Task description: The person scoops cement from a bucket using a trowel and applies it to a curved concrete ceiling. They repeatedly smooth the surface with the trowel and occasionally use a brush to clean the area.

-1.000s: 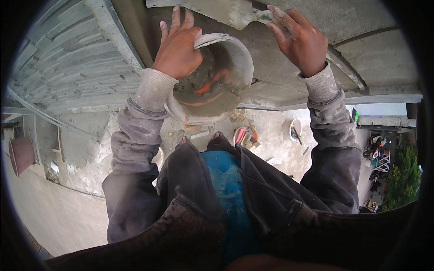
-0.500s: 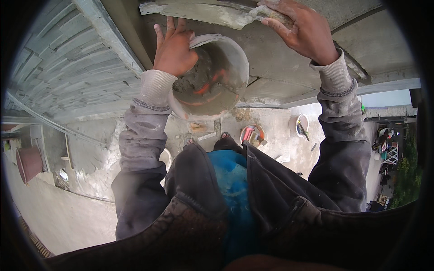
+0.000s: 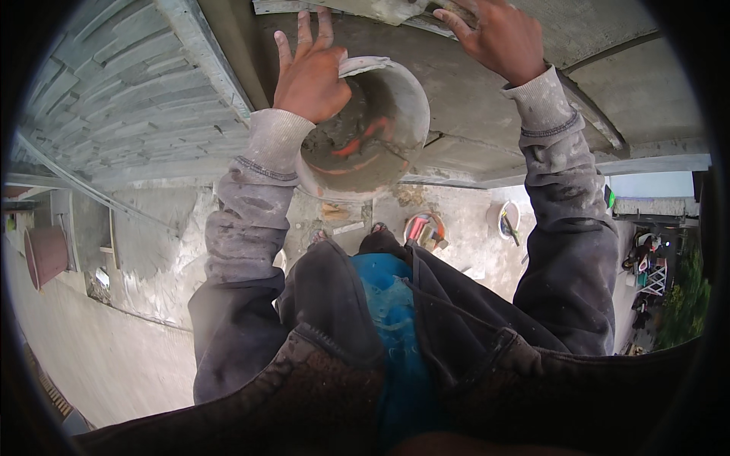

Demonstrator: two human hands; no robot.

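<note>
- Left hand [image 3: 313,80]: clamped on the rim of a round, off-white plastic bucket [image 3: 415,114]; index finger bent at the lip, three other fingers stretched up and spread, thumb hidden from where I stand.
- Bucket: mouth toward the wearer, out in front of the chest and well above the floor; what bears its weight, beyond the hand, I cannot tell. Wet grey mortar [image 3: 338,144] inside, bright orange-red patch showing in it.
- Right hand [image 3: 502,38]: closed around the handle of a long, flat, mortar-smeared trowel [image 3: 372,9], partly cut off at the top of view. Blade lies just beyond the bucket, near the left fingertips; contact between them unclear.
- Both sleeves grey, cuffs spattered pale.
- Beyond the bucket: smooth grey cement surface [image 3: 487,114]. To the left, grey wall of narrow stacked strips [image 3: 144,106].
- Floor below, near the feet: round orange tub [image 3: 439,242] with red things in it; farther right, white bucket [image 3: 494,216] holding a dark stick-like tool.
</note>
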